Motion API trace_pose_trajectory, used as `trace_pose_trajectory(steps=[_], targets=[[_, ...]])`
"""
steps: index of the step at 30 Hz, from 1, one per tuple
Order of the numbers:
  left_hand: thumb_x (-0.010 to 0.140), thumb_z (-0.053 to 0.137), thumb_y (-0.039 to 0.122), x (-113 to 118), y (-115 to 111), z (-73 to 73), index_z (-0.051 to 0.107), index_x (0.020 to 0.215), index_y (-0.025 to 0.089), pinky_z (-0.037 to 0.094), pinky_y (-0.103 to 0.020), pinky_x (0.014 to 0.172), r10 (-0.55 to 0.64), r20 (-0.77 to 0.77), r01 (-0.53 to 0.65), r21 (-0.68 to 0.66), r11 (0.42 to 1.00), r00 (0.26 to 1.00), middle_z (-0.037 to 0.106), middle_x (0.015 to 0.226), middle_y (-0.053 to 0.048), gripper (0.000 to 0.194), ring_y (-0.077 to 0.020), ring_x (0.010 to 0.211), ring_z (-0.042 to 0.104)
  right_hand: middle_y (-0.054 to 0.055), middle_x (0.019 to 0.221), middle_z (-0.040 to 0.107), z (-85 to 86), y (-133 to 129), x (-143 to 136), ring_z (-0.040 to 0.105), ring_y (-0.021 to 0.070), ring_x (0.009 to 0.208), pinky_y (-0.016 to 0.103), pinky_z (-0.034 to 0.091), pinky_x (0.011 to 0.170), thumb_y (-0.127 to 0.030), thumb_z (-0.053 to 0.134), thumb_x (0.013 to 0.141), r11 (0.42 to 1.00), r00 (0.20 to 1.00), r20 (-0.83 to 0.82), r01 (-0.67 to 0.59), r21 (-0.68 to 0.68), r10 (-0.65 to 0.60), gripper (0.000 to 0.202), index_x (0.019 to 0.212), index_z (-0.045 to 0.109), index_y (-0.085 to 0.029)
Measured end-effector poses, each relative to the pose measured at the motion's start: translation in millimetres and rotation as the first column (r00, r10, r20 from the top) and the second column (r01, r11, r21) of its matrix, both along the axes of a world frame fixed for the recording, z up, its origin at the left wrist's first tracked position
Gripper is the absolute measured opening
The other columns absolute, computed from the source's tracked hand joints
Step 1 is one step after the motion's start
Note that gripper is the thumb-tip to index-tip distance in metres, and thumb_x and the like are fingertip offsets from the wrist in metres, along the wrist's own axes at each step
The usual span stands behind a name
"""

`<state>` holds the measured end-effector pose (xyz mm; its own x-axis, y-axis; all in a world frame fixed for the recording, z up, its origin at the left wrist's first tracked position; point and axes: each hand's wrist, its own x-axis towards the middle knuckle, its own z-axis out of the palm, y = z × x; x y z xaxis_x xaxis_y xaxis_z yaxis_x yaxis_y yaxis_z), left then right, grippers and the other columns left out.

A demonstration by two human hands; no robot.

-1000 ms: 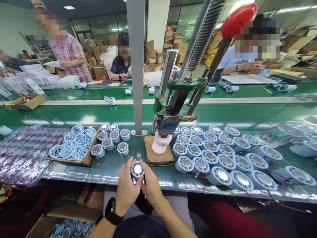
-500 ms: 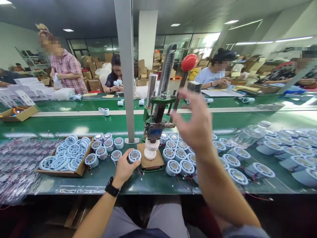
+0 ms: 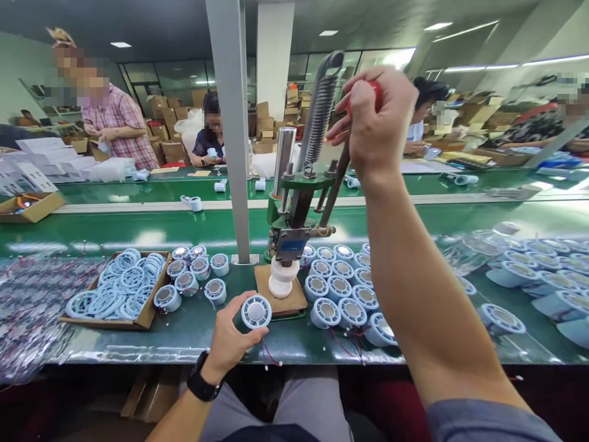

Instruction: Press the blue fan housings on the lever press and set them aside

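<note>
Between the thumb and fingers of my left hand (image 3: 234,331) is a light-blue round motor housing (image 3: 256,312), its grey disc facing up and thin wires dangling below. It is held just in front of the press's wooden base (image 3: 294,299), apart from it. My right hand (image 3: 384,116) is wrapped over the red knob (image 3: 378,97) on top of the press lever (image 3: 335,184). The green hand press (image 3: 294,233) stands upright at the centre. Under its ram, a white upper block (image 3: 284,269) sits close above a white round seat (image 3: 280,287).
A cardboard box of blue rings (image 3: 132,279) stands left, beside several blue housings (image 3: 186,282). More housings (image 3: 343,288) crowd right of the press. A grey post (image 3: 230,135) rises behind. Across the green conveyor (image 3: 161,227), co-workers (image 3: 117,123) handle parts.
My right hand has risen from beside the lever and closed over its red knob. My left hand has brought the blue housing slightly nearer to me and to the right.
</note>
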<state>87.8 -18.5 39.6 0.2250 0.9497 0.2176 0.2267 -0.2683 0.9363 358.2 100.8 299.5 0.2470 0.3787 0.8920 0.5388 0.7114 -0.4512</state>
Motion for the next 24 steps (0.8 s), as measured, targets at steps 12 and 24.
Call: trace_pose_trajectory(steps=[12,24], targets=[[0.06,0.08,0.027,28,38,2.5,0.068,0.116,0.013,0.051,-0.039,0.1,-0.006,0.09,0.014,-0.081,0.997,0.996,0.073,0.115,-0.011,0.059,-0.0275,0.107,0.067,-0.004,0.076,0.056,1.0,-2,-2,0.049,0.0065,0.046,0.023,0.035,0.04,-0.028,0.044,0.094,1.0,1.0,-0.022,-0.005,0.011,0.006,0.011,0.086,0.05,-0.024],[0.069,0.079,0.034,82,75,-11.5,0.065,0.122,0.013,0.049,-0.04,0.099,-0.247,0.165,0.261,-0.072,0.963,0.955,0.072,0.118,-0.012,0.059,-0.0286,0.109,0.066,-0.002,0.08,0.059,8.6,-2,-1,0.052,0.0081,0.048,0.024,0.038,0.04,-0.029,0.045,0.094,1.0,0.999,-0.035,-0.013,-0.025,0.012,0.012,0.085,0.05,-0.023]])
